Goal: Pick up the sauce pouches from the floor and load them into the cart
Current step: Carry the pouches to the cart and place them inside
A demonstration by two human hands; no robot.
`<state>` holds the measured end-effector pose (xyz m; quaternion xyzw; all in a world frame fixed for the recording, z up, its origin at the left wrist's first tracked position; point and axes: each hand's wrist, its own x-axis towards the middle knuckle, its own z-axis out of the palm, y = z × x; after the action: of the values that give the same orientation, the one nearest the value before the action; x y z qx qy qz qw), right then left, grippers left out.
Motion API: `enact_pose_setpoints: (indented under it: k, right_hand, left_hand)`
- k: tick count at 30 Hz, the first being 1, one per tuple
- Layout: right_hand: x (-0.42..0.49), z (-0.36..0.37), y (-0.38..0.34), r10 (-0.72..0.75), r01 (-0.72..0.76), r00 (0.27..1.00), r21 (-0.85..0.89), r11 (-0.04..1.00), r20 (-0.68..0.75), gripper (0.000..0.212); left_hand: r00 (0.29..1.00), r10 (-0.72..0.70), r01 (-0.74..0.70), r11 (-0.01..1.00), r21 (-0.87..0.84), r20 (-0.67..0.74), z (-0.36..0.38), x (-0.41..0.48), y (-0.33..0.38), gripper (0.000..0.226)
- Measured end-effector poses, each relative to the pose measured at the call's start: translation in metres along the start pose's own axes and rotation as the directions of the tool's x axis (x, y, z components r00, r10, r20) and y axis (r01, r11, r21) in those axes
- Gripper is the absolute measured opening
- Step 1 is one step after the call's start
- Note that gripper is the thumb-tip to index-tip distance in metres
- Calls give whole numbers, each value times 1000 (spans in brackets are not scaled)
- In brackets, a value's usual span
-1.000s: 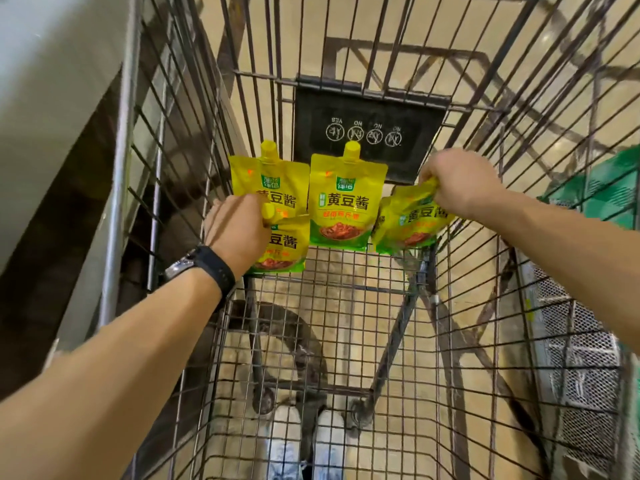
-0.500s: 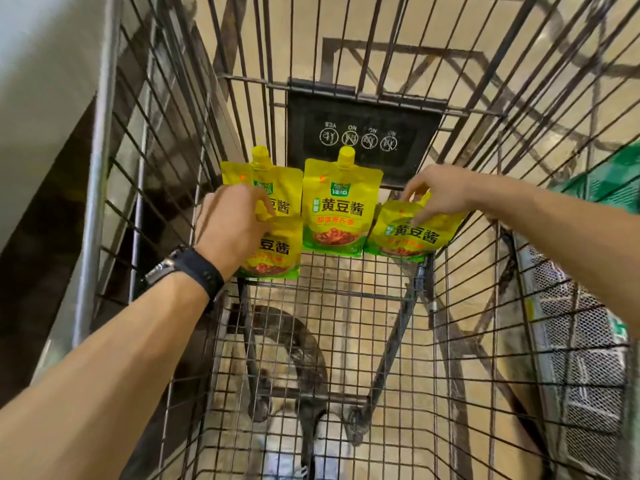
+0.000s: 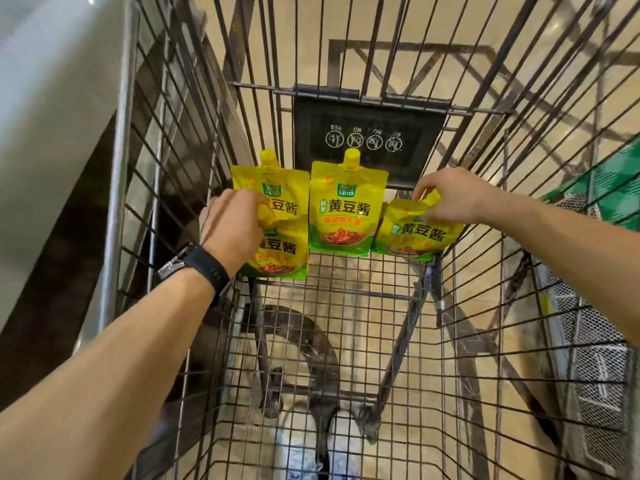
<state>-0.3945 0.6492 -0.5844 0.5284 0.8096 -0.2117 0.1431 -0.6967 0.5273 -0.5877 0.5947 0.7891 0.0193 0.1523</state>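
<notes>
Several yellow sauce pouches with green bottoms stand at the far end of the wire cart (image 3: pixel 346 306). A back left pouch (image 3: pixel 282 188) and a middle pouch (image 3: pixel 346 209) lean upright against the cart's end wall. My left hand (image 3: pixel 232 226), with a black watch on the wrist, holds a front left pouch (image 3: pixel 277 254) near its spout, in front of the back left one. My right hand (image 3: pixel 446 195) pinches the top of a right pouch (image 3: pixel 419 233), whose bottom rests on the cart floor beside the middle pouch.
A black plastic flap with warning icons (image 3: pixel 367 140) hangs on the end wall behind the pouches. Tall wire sides close in left and right. A grey shelf edge (image 3: pixel 52 98) runs along the left. A green crate (image 3: pixel 609 188) lies outside on the right. White shoes (image 3: pixel 311 445) show below.
Both hands have lowered with their pouches. The right pouch came down from the air and now stands on the cart floor beside the middle pouch; the left pouch sits lower too.
</notes>
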Motion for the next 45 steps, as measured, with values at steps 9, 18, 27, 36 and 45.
enact_pose_setpoints:
  k: [9,18,27,36,45]
  right_hand:
    - [-9,13,-16,-37,32,995,-48,998,-94,44]
    - [-62,42,-43,44,6,922,129,992,-384,87]
    - [-156,84,-67,201,-172,968,185,968,-149,81]
    - [-288,42,-144,228,-219,974,271,937,-3,86]
    - [-430,0,-154,520,-419,796,339,842,-310,80]
  left_hand:
    - [999,45,-46,997,65,19,-2,-6,-5,45]
    - [923,158,-220,965,-144,-352,13,-70,17,64]
    - [914,125,-134,991,-4,386,42,-150,44,68]
    - [874,232,-276,960,44,428,-45,-230,74,71]
    - [801,507,-555,828,77,317,-140,-287,116,72]
